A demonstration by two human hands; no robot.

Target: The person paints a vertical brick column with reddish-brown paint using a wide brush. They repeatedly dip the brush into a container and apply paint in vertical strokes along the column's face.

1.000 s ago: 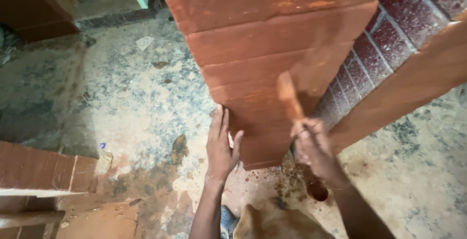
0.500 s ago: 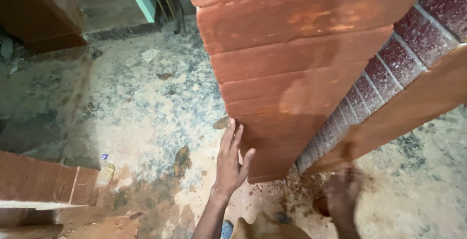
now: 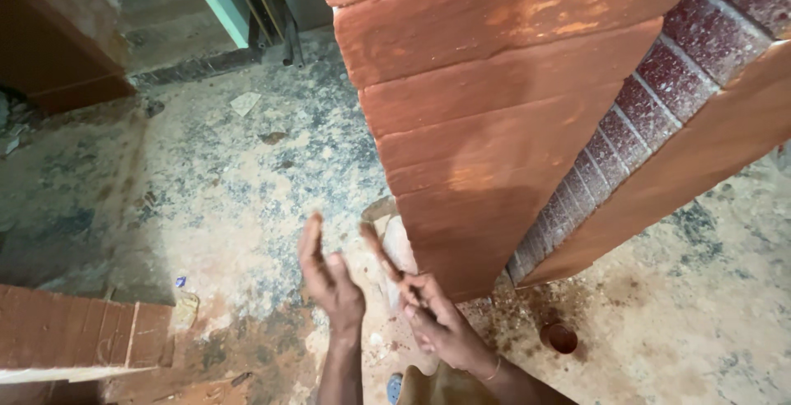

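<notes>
My left hand (image 3: 331, 280) is raised with its fingers apart and holds nothing; it hovers just left of the lower corner of a red-painted block pillar (image 3: 494, 117). Beside it, my right hand (image 3: 438, 321) is closed around a thin reddish brush (image 3: 380, 250) whose tip points up and left, close to the pillar's bottom edge. The pillar's faces look freshly coated in red-orange. Neither hand touches the pillar.
A band of maroon bricks (image 3: 659, 92) runs along the pillar's right side, next to a sloping red slab (image 3: 700, 158). A small round cup (image 3: 560, 337) sits on the stained concrete floor (image 3: 214, 191). A low red brick wall (image 3: 74, 331) stands at the lower left, and a green door frame (image 3: 216, 1) at the top.
My left hand has come off the pillar's face and dropped lower. My right hand, which had dropped out to the lower right, has moved back in beside the left with the brush.
</notes>
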